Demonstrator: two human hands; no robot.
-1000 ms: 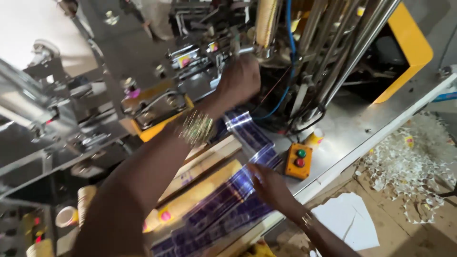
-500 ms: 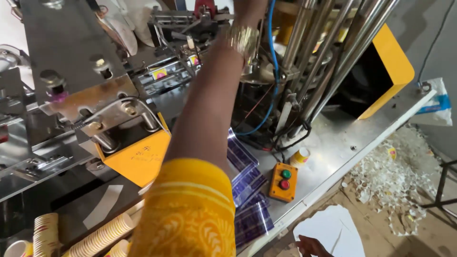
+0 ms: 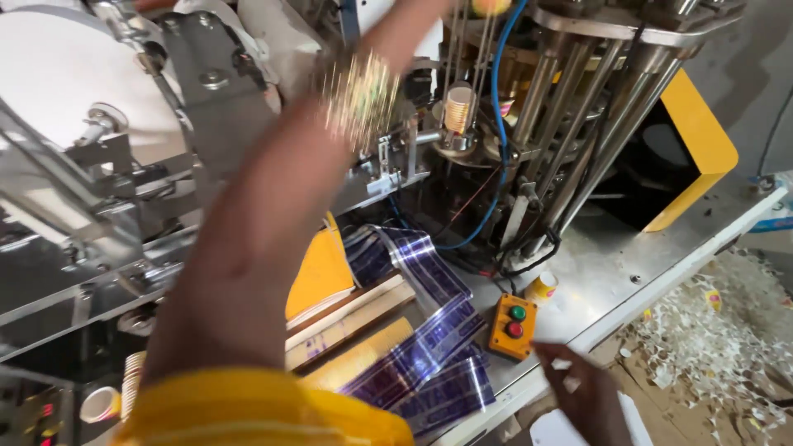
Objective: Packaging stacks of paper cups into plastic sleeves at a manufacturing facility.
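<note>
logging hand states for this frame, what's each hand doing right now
Left hand: raised into the machine, out of frame past the bangled wrist; cannot tell.
Right hand: open, holding nothing, fingers beside the orange button box.

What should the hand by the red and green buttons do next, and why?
Probably slide the right hand over onto the orange button box. It hovers beside the box, not touching, while the left arm reaches up into the machine.
</note>
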